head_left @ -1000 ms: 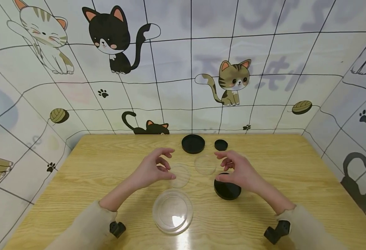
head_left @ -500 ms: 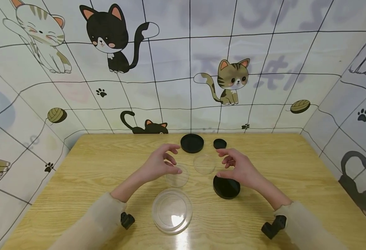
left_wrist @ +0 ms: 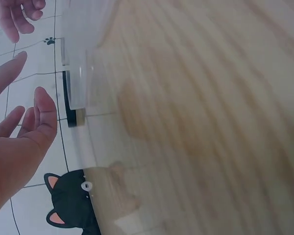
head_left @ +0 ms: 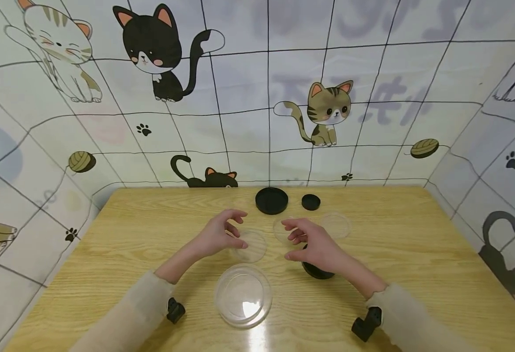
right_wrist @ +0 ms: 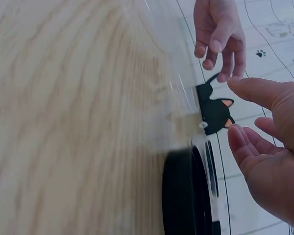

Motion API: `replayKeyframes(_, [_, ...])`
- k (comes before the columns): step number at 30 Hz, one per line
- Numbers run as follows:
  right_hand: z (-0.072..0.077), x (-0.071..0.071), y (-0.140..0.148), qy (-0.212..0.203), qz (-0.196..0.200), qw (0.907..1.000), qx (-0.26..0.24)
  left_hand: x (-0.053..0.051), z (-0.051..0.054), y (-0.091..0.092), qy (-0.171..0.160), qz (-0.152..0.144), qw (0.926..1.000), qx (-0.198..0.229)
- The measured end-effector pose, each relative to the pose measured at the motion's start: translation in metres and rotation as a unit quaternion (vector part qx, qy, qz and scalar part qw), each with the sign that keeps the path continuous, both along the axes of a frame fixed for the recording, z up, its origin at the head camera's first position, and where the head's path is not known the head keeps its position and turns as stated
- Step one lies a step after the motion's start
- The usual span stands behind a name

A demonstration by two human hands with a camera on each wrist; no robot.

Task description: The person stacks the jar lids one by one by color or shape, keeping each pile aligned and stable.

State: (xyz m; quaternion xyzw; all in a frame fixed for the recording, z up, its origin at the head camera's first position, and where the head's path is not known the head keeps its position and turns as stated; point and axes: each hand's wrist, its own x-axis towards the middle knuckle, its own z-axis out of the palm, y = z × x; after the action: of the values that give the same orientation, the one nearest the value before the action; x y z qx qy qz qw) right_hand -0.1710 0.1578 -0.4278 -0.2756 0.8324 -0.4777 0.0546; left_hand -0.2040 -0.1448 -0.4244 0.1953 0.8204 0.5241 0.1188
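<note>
My left hand (head_left: 219, 235) hovers with loosely bent fingers and holds nothing, its thumb tip over the edge of a clear round dish (head_left: 252, 248). My right hand (head_left: 316, 247) is likewise apart from everything, thumb and fingers spread, above a black round dish (head_left: 316, 272) that it partly covers. Its fingertips hang over a second clear disc (head_left: 279, 233). The right wrist view shows the black dish (right_wrist: 179, 196) with a raised rim, below the right hand (right_wrist: 277, 137). Nearest the person lies a larger clear round dish (head_left: 243, 296), shiny with reflected light.
Toward the back of the wooden table (head_left: 151, 210) lie a large black round dish (head_left: 272, 201) and a small black one (head_left: 311, 202). Another faint clear disc (head_left: 337, 226) lies right of the right hand. A cat-patterned cloth (head_left: 248, 98) stands behind and at the sides.
My right hand has moved left, and the clear disc to its right now shows. The left hand shifted right and then back a little to the left. The dishes have stayed put.
</note>
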Motion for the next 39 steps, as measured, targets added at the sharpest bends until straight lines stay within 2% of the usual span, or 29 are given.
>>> replayKeyframes(4, [-0.003, 0.001, -0.016, -0.016, 0.015, 0.9998, -0.003, 0.001, -0.004, -0.008, -0.007, 0.004, 0.9999, -0.010])
replayKeyframes(8, [-0.006, 0.000, -0.030, -0.015, 0.026, 0.9996, 0.002, 0.002, -0.010, -0.017, -0.015, 0.011, 0.9997, -0.017])
replayKeyframes(14, [-0.010, -0.002, -0.043, -0.034, 0.019, 0.9989, 0.026, 0.004, -0.019, -0.027, -0.028, 0.002, 0.9991, -0.031])
replayKeyframes(18, [-0.011, -0.001, -0.048, -0.039, 0.006, 0.9981, 0.047, 0.006, -0.021, -0.028, -0.042, -0.005, 0.9988, -0.025])
replayKeyframes(23, [-0.012, 0.000, -0.051, -0.025, -0.019, 0.9971, 0.069, 0.006, -0.023, -0.029, -0.058, -0.008, 0.9982, -0.015])
replayKeyframes(27, [-0.013, 0.002, -0.054, -0.030, -0.026, 0.9967, 0.070, 0.005, -0.024, -0.030, -0.065, -0.006, 0.9978, -0.012])
replayKeyframes(34, [-0.020, 0.004, -0.061, -0.016, -0.019, 0.9975, 0.066, 0.003, -0.025, -0.026, -0.055, -0.022, 0.9981, -0.019])
replayKeyframes(39, [-0.023, 0.004, -0.067, -0.007, -0.030, 0.9975, 0.063, 0.004, -0.025, -0.024, -0.052, -0.017, 0.9982, -0.026])
